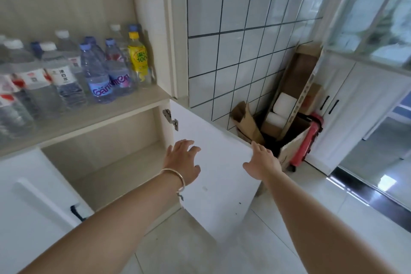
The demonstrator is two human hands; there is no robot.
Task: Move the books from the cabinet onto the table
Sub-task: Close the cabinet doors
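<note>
A pale wooden cabinet (pixel 124 107) fills the left half of the view. Its white lower door (pixel 222 176) is swung wide open to the right. The lower compartment (pixel 106 162) behind it shows bare shelf boards and no books. My left hand (pixel 182 160), with a gold bangle on the wrist, reaches forward with fingers spread in front of the door's inner face. My right hand (pixel 262 162) has its fingers at the door's top outer corner; whether they curl over the edge is unclear. No table is in view.
Several water bottles (pixel 66 73) and a yellow drink bottle (pixel 138 60) stand on the shelf above. A second lower door (pixel 33 196) at left is shut. Cardboard boxes (pixel 287 118) and a red cart (pixel 307 140) sit against the tiled wall behind the open door.
</note>
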